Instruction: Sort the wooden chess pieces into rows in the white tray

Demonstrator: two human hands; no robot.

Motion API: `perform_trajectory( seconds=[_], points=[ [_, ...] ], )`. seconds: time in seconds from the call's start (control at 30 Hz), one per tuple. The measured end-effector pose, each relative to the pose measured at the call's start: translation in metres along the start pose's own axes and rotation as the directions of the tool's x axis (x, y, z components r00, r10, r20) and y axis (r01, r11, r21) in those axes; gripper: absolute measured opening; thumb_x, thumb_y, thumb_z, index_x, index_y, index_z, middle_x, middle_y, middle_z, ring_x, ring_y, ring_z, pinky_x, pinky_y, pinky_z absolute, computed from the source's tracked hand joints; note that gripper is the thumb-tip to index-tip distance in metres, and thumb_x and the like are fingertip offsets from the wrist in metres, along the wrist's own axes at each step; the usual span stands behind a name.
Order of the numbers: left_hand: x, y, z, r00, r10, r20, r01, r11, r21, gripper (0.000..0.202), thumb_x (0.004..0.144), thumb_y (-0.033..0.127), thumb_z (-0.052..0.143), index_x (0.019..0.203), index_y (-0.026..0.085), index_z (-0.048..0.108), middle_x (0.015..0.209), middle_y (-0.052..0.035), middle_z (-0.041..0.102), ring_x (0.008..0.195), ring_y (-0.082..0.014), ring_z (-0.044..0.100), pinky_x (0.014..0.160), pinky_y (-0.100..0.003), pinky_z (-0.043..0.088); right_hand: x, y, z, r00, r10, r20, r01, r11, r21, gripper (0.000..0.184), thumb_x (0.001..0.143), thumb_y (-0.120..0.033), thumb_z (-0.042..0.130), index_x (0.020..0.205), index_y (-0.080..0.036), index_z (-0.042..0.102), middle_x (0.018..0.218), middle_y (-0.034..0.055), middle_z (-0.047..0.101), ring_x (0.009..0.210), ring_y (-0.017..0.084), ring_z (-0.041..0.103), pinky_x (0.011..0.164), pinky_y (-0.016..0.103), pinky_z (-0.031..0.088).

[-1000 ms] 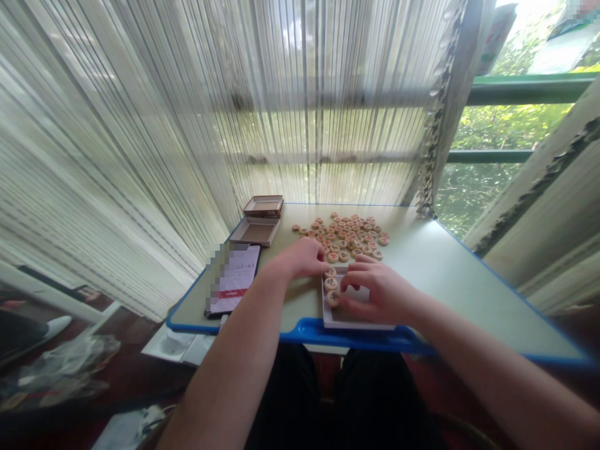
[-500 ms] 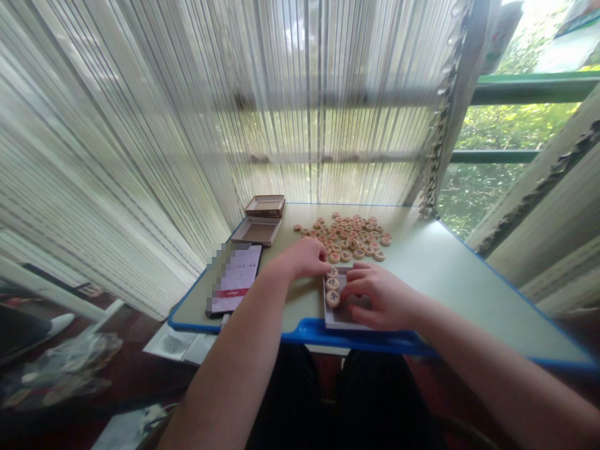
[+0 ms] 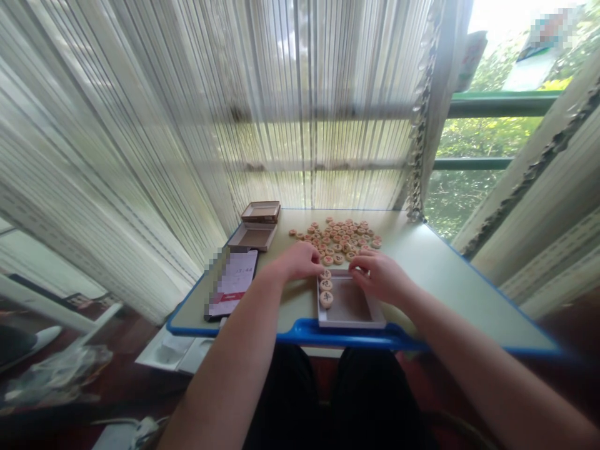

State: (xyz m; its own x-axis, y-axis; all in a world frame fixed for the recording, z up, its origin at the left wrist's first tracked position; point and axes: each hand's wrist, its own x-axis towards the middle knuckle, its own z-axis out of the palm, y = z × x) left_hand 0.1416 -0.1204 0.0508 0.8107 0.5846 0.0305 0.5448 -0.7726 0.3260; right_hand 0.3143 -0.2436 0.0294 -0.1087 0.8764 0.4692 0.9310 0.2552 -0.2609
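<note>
Left grip (image 3: 302, 259) and right grip (image 3: 380, 274), hold unclear to me, are at the box (image 3: 352, 305) by the table's (image 3: 469, 284) near edge; discs (image 3: 327, 299) seem light, hard: best pinched by rims.

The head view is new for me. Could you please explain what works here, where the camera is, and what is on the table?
No machine shows: these are a person's own bare hands, seen by a camera on the head looking forward and down. On the blue-edged table lie many loose round pieces, a phone and an open tray with three pieces lined up along its left side. The left hand is at the tray's far-left corner, the right hand at its far-right. Whether either grips something is unclear.
</note>
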Motion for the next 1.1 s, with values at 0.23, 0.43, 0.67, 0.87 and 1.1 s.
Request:
perform_trajectory(
  seconds=[0.23,0.43,0.67,0.87,1.1],
  points=[
    [0.005,-0.010,0.006,1.000,0.015,-0.007,-0.015,0.996,-0.087,0.022,0.063,0.030,0.054,0.062,0.013,0.066,0.052,0.0016,0.053,0.051,-0.0096,0.046,0.047,-0.021,0.029,0.002,0.017,0.011,0.977,0.202,0.064,-0.192,0.972,-0.135,0.016,0.074,-0.026,0.052,0.083,-0.021,0.064,0.070,0.0026,0.061,0.066,0.015,0.051,0.059,0.024,0.033],
    [0.008,-0.010,0.008,0.992,0.029,-0.124,-0.036,0.998,-0.059,0.023,0.067,0.030,0.051,0.066,0.013,0.068,0.057,-0.0002,0.059,0.053,-0.0106,0.049,0.050,-0.021,0.032,0.008,0.029,0.012,0.979,0.184,0.086,-0.177,0.981,-0.084,0.016,0.075,-0.025,0.050,0.077,-0.021,0.065,0.069,0.0019,0.060,0.065,0.013,0.049,0.058,0.022,0.032],
    [0.013,-0.012,0.009,0.925,-0.003,-0.380,0.019,0.999,0.039,0.022,0.073,0.027,0.051,0.071,0.015,0.069,0.071,-0.0044,0.066,0.064,-0.0143,0.057,0.062,-0.024,0.042,0.009,0.034,0.005,0.969,0.235,0.077,-0.237,0.971,0.019,0.018,0.075,-0.027,0.050,0.079,-0.020,0.066,0.064,0.0007,0.059,0.062,0.013,0.050,0.059,0.023,0.035],
    [0.017,-0.016,0.015,0.846,-0.022,-0.532,0.023,1.000,-0.004,0.021,0.077,0.019,0.051,0.087,0.017,0.069,0.090,-0.0061,0.069,0.086,-0.0175,0.061,0.083,-0.028,0.046,0.011,0.049,0.011,0.941,0.326,-0.094,-0.329,0.944,-0.011,0.020,0.076,-0.023,0.050,0.085,-0.021,0.068,0.080,0.0042,0.064,0.084,0.018,0.053,0.077,0.027,0.039],
    [0.042,0.003,0.003,0.925,-0.162,-0.343,0.052,0.950,-0.309,0.026,0.078,0.020,0.053,0.099,0.015,0.066,0.091,-0.0050,0.070,0.081,-0.0139,0.064,0.075,-0.023,0.049,0.013,0.056,0.017,0.924,0.340,-0.175,-0.345,0.938,0.002,0.022,0.077,-0.021,0.050,0.084,-0.022,0.071,0.092,0.0061,0.063,0.092,0.020,0.051,0.087,0.032,0.039]
  ],
)
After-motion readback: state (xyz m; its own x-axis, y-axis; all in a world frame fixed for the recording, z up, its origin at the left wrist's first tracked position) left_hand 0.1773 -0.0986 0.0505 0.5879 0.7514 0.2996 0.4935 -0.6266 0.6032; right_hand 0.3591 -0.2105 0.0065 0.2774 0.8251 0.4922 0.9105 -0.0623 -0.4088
